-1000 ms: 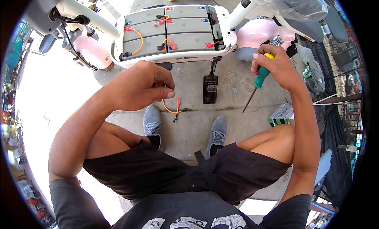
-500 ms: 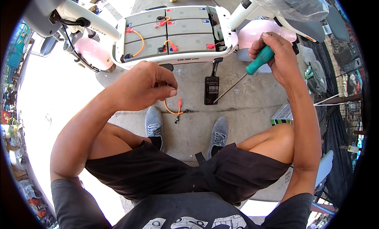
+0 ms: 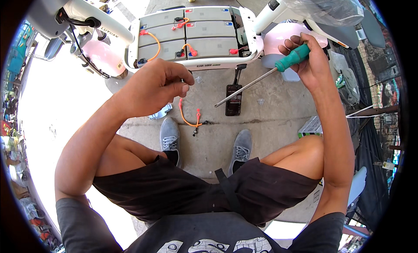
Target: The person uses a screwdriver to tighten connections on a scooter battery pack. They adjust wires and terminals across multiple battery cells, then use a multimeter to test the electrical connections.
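Observation:
My right hand grips a screwdriver by its green handle, the steel shaft slanting down to the left with its tip in the air, above the floor. My left hand hovers in front of the battery deck, thumb and forefinger brought together; whatever they hold, if anything, is too small to make out. Beyond both hands, several grey batteries lie in the white frame of an electric scooter. Short orange cables with red and black end caps join some battery terminals.
On the concrete between my shoes lies a loose orange cable with red and black ends. A black phone-like device is beyond it. A light-blue piece shows below my left hand. A box stands near my right knee.
The screwdriver has swung to the left and its shaft now lies flatter, with the handle turned in my right hand. My left hand has shifted slightly up and left, uncovering the light-blue piece.

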Tool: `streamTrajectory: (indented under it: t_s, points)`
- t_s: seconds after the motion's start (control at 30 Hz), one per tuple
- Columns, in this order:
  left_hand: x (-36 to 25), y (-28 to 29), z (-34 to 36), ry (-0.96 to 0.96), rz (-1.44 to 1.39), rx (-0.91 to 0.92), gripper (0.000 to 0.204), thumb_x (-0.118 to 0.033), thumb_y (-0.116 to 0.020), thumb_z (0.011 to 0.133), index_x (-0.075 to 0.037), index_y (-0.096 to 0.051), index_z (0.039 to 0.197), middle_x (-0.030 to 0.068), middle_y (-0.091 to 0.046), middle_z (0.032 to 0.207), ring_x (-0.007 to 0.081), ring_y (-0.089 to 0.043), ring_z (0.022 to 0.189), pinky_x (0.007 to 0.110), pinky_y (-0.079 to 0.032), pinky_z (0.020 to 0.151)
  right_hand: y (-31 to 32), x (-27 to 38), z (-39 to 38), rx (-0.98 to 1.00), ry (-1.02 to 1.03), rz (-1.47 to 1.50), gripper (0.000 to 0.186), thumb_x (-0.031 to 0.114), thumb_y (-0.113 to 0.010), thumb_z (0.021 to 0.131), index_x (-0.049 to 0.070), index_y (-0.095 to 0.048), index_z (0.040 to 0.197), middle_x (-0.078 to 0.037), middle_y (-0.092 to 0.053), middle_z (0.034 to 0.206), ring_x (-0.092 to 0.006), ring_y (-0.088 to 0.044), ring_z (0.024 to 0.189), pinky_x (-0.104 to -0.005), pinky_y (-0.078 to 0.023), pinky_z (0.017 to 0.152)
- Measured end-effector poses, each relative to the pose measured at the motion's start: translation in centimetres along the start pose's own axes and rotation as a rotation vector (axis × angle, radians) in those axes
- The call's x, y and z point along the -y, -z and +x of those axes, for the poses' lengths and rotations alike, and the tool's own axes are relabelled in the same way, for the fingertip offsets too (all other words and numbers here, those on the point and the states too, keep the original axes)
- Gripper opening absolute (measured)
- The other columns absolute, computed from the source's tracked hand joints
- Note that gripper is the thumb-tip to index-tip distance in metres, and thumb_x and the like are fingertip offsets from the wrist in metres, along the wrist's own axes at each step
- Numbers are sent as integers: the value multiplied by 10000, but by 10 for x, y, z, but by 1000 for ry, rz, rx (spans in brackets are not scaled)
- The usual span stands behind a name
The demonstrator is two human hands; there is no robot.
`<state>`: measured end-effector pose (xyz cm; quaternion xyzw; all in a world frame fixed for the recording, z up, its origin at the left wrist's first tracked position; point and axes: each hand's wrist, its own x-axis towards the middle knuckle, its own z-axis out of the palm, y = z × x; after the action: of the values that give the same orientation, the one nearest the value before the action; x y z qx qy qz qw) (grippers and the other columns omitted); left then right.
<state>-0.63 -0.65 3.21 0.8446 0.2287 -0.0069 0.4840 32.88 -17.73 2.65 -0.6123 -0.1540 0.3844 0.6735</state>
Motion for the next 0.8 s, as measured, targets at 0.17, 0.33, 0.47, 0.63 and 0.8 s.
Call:
streamTrajectory:
  t_s: [0.17, 0.33, 0.47, 0.63, 0.8]
  points:
    - [-1, 3, -1, 33, -47, 29, 173, -41, -665, 972, 49, -690, 1118, 37, -702, 842, 61, -600, 683, 236, -506, 623, 1, -3, 5, 53, -3, 78, 290, 307, -573, 1025, 23, -634, 1021, -103, -726, 959, -283, -746, 978, -354, -632, 782]
    - [-1, 3, -1, 41, -98, 48, 173, -46, -670, 970, 61, -691, 1103, 46, -713, 829, 61, -599, 656, 226, -500, 602, -1, -3, 8, 81, 0, 122, 311, 300, -576, 1035, -2, -631, 988, -121, -712, 939, -296, -740, 984, -382, -649, 843]
    - [-1, 4, -1, 15, -137, 47, 175, -64, -673, 977, 65, -692, 1094, 49, -713, 813, 61, -597, 649, 223, -495, 595, -8, -3, 7, 69, 20, 106, 351, 315, -531, 1042, -20, -621, 986, -137, -708, 949, -297, -744, 961, -367, -657, 809]
    - [0, 2, 0, 12, -183, 27, 195, -101, -687, 984, 64, -694, 1088, 44, -709, 805, 56, -591, 648, 224, -491, 591, -8, -4, 10, 107, 34, 84, 372, 313, -497, 1050, -31, -626, 997, -146, -709, 955, -297, -744, 962, -360, -663, 786]
    - [-3, 1, 0, 16, -175, 25, 198, -122, -700, 982, 49, -698, 1082, 25, -699, 797, 45, -580, 653, 220, -483, 586, -11, -5, 10, 85, 53, 104, 373, 308, -494, 1052, -37, -627, 1002, -149, -711, 957, -301, -738, 984, -362, -665, 771]
